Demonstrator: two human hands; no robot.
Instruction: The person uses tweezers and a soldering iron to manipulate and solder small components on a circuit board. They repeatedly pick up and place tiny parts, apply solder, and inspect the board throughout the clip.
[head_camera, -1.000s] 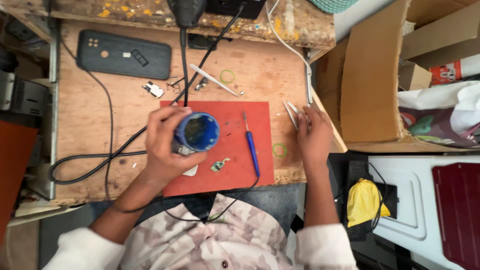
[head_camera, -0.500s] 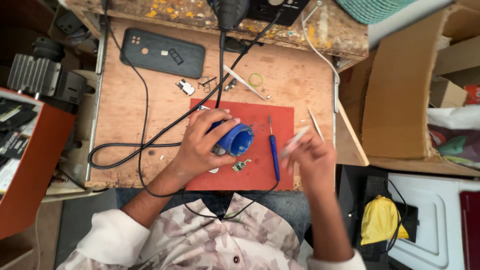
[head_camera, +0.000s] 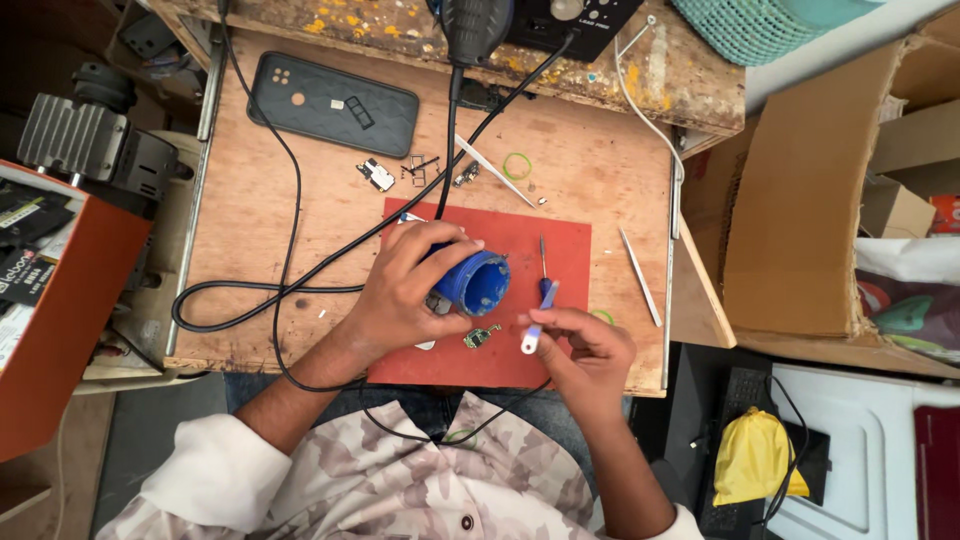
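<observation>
My left hand wraps around a blue cup tipped on its side on the red mat; its contents cannot be made out. Just right of the cup, my right hand pinches a blue screwdriver. A small circuit board lies near, between both hands.

Shirt: light fabric printed with a beige-and-brown camouflage pattern, dark round button on the front.
Sleeves: pale cuffs rolled back on both forearms.
Hands: left hand and right hand bare, without gloves, rings or watch.
Trousers: blue denim.
</observation>
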